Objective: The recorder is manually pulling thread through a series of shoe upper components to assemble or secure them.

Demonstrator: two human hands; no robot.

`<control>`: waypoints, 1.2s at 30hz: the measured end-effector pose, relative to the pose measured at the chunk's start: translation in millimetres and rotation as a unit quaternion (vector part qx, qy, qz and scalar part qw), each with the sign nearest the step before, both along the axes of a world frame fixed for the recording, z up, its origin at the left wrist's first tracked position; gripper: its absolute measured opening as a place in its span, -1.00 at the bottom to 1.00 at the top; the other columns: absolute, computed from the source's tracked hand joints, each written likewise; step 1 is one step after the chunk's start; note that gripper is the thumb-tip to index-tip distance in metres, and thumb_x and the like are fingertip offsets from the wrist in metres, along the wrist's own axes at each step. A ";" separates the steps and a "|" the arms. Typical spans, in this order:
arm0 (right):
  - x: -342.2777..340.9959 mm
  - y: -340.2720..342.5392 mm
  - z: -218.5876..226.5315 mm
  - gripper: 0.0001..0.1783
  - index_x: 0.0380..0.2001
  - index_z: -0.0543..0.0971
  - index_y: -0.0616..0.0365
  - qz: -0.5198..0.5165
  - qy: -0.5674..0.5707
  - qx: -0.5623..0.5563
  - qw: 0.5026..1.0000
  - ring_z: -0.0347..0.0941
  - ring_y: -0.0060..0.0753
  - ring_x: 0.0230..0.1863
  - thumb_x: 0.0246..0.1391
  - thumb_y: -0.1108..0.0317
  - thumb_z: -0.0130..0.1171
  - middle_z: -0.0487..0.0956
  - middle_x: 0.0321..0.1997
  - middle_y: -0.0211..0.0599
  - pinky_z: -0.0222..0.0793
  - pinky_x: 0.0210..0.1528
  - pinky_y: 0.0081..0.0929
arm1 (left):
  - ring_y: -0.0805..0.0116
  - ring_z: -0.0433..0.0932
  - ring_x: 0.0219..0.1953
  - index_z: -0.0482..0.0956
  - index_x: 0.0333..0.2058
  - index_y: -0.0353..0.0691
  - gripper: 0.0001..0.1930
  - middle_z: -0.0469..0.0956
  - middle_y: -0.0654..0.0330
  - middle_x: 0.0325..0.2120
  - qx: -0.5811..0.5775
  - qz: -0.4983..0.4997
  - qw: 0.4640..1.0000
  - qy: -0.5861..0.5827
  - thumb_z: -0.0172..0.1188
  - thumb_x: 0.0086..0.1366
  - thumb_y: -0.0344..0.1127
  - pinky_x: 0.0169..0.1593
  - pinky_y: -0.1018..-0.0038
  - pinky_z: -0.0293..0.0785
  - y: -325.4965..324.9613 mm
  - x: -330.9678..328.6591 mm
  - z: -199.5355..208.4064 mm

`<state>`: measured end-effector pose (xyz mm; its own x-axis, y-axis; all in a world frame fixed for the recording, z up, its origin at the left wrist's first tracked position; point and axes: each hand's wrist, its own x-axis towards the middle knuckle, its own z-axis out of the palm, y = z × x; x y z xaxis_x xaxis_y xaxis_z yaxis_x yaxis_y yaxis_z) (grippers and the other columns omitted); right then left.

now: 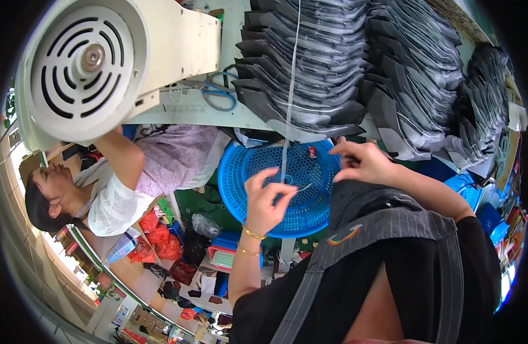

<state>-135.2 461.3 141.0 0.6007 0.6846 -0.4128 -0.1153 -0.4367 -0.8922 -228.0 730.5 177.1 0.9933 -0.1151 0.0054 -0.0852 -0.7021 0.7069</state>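
My left hand (266, 202), with gold bangles on the wrist, is above a blue plastic basket (232, 192). Its thumb and fingers are curled together at the lower end of a long white strip (291, 86). This strip runs down from the top, across a stack of dark grey fabric pieces (301, 63). A thin pale thread (304, 187) shows just beyond the fingertips. At the basket's right rim, my right hand (364, 163) has its thumb and forefinger apart, with nothing visible between them. Inside the basket is a small red item (312, 152).
A cream machine housing (86, 63) with a slotted round cover fills the upper left. Blue-handled scissors (221, 97) lie on the white table (183, 114). More fabric stacks (413, 74) stand at right. A co-worker (120, 189) sits at left, near red plastic bags (163, 241).
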 end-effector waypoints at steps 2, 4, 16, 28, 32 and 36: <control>-4.5 21.5 7.8 -0.39 -0.08 0.51 0.08 -0.053 0.021 0.136 0.989 0.56 -0.48 -0.37 -0.19 0.06 0.47 0.61 -0.46 -0.31 0.38 -0.33 -0.53 | 0.20 0.47 -0.11 0.60 -0.42 -0.05 -0.77 0.58 0.17 -0.16 -0.011 -0.071 0.996 -0.049 0.41 -0.09 -0.45 -0.04 0.33 0.27 -25.7 30.8 11.9; -6.8 24.8 4.4 -0.49 -0.16 0.53 0.15 -0.073 -0.011 0.116 0.990 0.56 -0.53 -0.35 -0.16 0.16 0.47 0.62 -0.45 -0.29 0.42 -0.31 -0.55 | 0.24 0.49 -0.22 0.54 -0.38 -0.10 -0.75 0.60 0.22 -0.24 -0.100 -0.121 0.987 -0.041 0.40 -0.06 -0.45 -0.02 0.34 0.25 -32.1 57.3 -4.6; 43.7 2.1 -56.4 -0.79 -0.35 0.53 0.20 -0.213 -0.192 -0.090 0.954 0.54 -0.05 -0.39 -0.04 0.33 0.28 0.58 -0.47 -0.13 0.43 -0.35 -0.29 | 0.42 0.44 -0.22 0.63 -0.49 0.04 -0.93 0.57 0.49 -0.49 0.142 -0.217 0.959 -0.114 0.31 0.07 -0.19 -0.03 0.26 0.09 23.4 174.3 -29.9; 71.2 -6.6 -80.0 -0.69 -0.36 0.53 0.21 -0.181 -0.312 -0.204 0.910 0.56 -0.17 -0.44 -0.02 0.20 0.33 0.59 -0.48 -0.16 0.46 -0.38 -0.37 | 0.38 0.42 -0.25 0.56 -0.57 -0.04 -0.82 0.55 0.43 -0.54 0.242 -0.169 0.955 -0.025 0.36 0.00 -0.15 -0.09 0.32 0.17 13.4 202.8 -62.9; 71.5 8.3 -39.7 -0.59 -0.16 0.44 0.17 -0.199 -0.295 -0.113 0.928 0.55 -0.13 -0.33 0.00 0.20 0.30 0.57 -0.33 -0.14 0.46 -0.30 -0.30 | 0.32 0.38 -0.12 0.54 -0.56 -0.03 -0.78 0.52 0.41 -0.49 0.328 -0.166 0.916 -0.162 0.37 -0.02 -0.09 -0.03 0.25 0.16 17.1 208.9 -44.8; 86.6 67.3 -25.0 -0.64 -0.24 0.38 0.22 -0.086 -0.376 -0.113 0.916 0.51 0.00 -0.31 0.06 0.18 0.21 0.50 -0.34 -0.09 0.40 -0.30 -0.17 | 0.34 0.39 -0.09 0.55 -0.42 -0.03 -0.88 0.54 0.40 -0.43 0.297 -0.191 0.922 -0.156 0.30 0.07 -0.24 0.04 0.22 0.14 32.5 210.2 -29.7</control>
<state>-48.6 528.7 116.0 0.8638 0.5020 0.0429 0.4111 -0.6530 -0.6360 -17.8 763.0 147.4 0.8407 -0.5308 0.1072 -0.5405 -0.8346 0.1062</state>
